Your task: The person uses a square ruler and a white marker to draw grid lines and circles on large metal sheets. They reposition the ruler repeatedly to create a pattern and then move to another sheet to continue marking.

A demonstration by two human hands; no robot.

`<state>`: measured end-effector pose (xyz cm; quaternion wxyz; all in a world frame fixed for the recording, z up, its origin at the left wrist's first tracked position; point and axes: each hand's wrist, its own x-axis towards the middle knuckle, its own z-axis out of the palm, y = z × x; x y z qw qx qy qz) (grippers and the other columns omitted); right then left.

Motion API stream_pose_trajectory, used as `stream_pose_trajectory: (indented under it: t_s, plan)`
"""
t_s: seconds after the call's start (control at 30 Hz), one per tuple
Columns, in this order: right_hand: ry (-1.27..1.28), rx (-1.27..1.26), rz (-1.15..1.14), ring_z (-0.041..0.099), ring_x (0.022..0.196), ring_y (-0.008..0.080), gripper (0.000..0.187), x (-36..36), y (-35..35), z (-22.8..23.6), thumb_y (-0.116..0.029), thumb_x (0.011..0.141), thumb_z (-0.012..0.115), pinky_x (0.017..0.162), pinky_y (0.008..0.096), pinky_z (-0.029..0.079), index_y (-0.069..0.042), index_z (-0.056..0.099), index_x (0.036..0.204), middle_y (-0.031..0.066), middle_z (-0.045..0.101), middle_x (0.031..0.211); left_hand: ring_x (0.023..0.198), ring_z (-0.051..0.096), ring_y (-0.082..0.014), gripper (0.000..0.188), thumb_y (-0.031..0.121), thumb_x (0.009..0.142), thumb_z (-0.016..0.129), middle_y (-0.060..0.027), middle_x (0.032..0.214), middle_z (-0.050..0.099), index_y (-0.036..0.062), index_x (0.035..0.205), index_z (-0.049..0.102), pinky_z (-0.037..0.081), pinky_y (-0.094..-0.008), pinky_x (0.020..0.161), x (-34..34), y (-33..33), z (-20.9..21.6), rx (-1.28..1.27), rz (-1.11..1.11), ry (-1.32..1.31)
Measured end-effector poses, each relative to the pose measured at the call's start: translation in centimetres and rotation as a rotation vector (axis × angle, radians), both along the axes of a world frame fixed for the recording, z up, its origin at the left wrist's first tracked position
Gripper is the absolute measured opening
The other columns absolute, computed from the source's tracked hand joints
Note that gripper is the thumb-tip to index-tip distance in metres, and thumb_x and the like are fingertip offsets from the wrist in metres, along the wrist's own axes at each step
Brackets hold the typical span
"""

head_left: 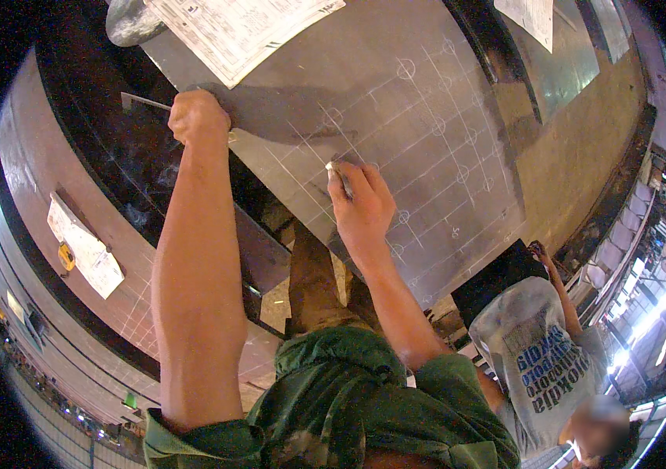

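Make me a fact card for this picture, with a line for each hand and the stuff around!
Left hand: a fist at the plate's left edge; a thin metal strip pokes out beside it, but whether it's gripped is hidden
Right hand: fingers and thumb pinching a small white stick
Surface: grey plate with white lines and circles
Far end: printed paper
Nearby: another person in a grey shirt, right side

From my feed I see a flat grey plate [364,47] ruled with pale crossing lines [426,168], small circles [405,69] drawn around several crossings. Toward its far left, a printed paper sheet [239,31] lies on it, partly out of my view.
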<state>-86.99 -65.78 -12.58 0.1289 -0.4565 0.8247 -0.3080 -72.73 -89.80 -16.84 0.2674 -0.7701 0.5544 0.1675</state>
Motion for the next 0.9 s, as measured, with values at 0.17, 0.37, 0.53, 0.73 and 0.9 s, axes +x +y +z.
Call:
stream_pose_trajectory:
  t_s: [0.17, 0.37, 0.53, 0.73, 0.9]
  plan:
    - [0.069, 0.004, 0.083, 0.061, 0.069, 0.0254, 0.016, 0.3, -1.0, -0.6, -0.011, 0.075, 0.074, 0.058, 0.0338, 0.048, -0.011, 0.069, 0.091, 0.0070, 0.061, 0.080, 0.102, 0.068, -0.0241, 0.028, 0.017, 0.079, 0.074, -0.0097, 0.110, 0.069, 0.0071, 0.105, 0.071, 0.056, -0.0320, 0.082, -0.7, -0.3, 1.2, -0.081, 0.378, 0.068]
    - [0.078, 0.122, 0.085, 0.060, 0.069, 0.0261, 0.013, -0.4, 0.7, 0.1, -0.011, 0.076, 0.073, 0.058, 0.0359, 0.047, -0.011, 0.068, 0.088, 0.0063, 0.060, 0.079, 0.102, 0.067, -0.0250, 0.026, 0.018, 0.080, 0.073, -0.0099, 0.112, 0.068, 0.0058, 0.103, 0.071, 0.056, -0.0330, 0.082, -0.5, 0.4, 0.3, -0.068, 0.156, 0.050]
    - [0.133, 0.080, 0.035, 0.060, 0.069, 0.0275, 0.013, -0.7, -0.3, 0.0, -0.012, 0.077, 0.072, 0.059, 0.0365, 0.048, -0.012, 0.069, 0.089, 0.0075, 0.059, 0.078, 0.101, 0.068, -0.0257, 0.026, 0.018, 0.081, 0.072, -0.0106, 0.112, 0.068, 0.0056, 0.103, 0.071, 0.057, -0.0335, 0.081, 0.6, -0.3, -1.6, -0.094, 0.330, 0.083]
    - [-0.117, 0.043, 0.108, 0.061, 0.070, 0.0259, 0.016, 0.6, -0.3, 0.5, -0.012, 0.078, 0.072, 0.061, 0.0348, 0.048, -0.008, 0.068, 0.093, 0.0091, 0.062, 0.081, 0.102, 0.067, -0.0258, 0.023, 0.016, 0.083, 0.069, -0.0110, 0.114, 0.067, 0.0065, 0.104, 0.071, 0.057, -0.0355, 0.081, 1.3, -0.9, -1.9, 0.031, 0.242, 0.070]
    - [-0.110, 0.196, 0.006, 0.062, 0.076, 0.0286, 0.014, 0.3, 3.7, 2.5, -0.013, 0.078, 0.071, 0.068, 0.0376, 0.050, -0.010, 0.068, 0.091, 0.0106, 0.064, 0.084, 0.102, 0.067, -0.0252, 0.020, 0.020, 0.085, 0.066, -0.0104, 0.110, 0.069, 0.0082, 0.099, 0.073, 0.058, -0.0374, 0.077, 2.6, -2.1, -4.6, -0.093, -0.013, -0.022]
